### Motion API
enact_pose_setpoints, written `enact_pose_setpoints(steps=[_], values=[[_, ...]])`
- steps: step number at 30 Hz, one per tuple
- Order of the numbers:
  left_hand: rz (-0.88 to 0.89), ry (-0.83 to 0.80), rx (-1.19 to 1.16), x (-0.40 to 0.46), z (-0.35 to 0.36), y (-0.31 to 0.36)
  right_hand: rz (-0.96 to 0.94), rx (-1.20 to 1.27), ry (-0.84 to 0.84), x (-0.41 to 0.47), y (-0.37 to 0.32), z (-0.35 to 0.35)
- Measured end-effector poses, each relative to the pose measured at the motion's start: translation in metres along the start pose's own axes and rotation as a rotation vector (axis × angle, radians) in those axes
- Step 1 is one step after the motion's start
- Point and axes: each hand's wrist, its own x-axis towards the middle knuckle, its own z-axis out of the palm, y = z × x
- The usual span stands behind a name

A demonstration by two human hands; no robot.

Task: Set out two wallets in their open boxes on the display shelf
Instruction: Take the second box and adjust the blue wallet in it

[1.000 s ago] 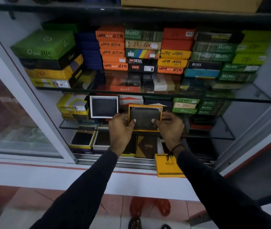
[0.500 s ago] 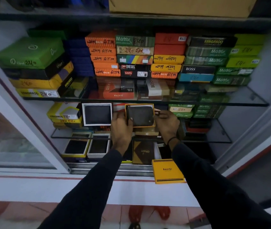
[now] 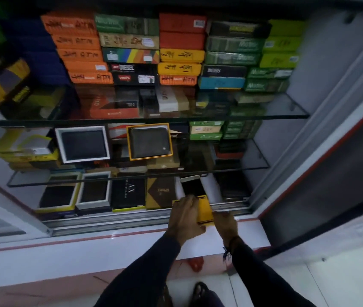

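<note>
Both hands have dropped away from the orange-rimmed box [image 3: 150, 141], which now stands propped on the middle glass shelf [image 3: 253, 168] at frame centre, dark wallet [image 3: 148, 142] inside, beside a white-rimmed box [image 3: 83, 144]. My left hand [image 3: 183, 214] lies on the yellow lid [image 3: 204, 210] at the cabinet's lower edge, fingers curled on it; my right hand [image 3: 224, 222] is just beside, fingers loosely apart, gripping nothing I can see. I judge the lid light, stiff card, best pinched by its edges.

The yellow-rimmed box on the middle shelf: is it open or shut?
Open. The yellow-rimmed box has no lid on it, and a dark wallet lies in plain sight inside its rim. It leans propped up, facing outward.
</note>
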Motion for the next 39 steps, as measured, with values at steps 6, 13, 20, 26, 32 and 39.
enact_pose_setpoints(steps=[6,13,20,26,32,39], values=[[0.007,-0.144,0.182,0.038,0.011,0.02,0.24,0.296,-0.307,0.009,0.005,-0.019],[0.044,-0.079,-0.049,0.026,-0.029,0.001,0.234,0.31,-0.255,0.019,0.0,-0.009],[-0.084,0.028,-0.384,-0.023,-0.064,-0.067,0.033,-0.064,-0.038,0.025,0.0,0.0],[-0.323,0.063,-0.374,-0.069,-0.059,-0.114,-0.14,-0.145,0.039,0.01,-0.01,0.01],[-0.485,0.146,-0.38,-0.087,-0.05,-0.121,-0.4,-0.308,0.055,-0.004,-0.029,0.019],[-0.422,0.052,-0.51,-0.087,-0.032,-0.13,-0.493,-0.434,0.026,-0.013,-0.047,0.034]])
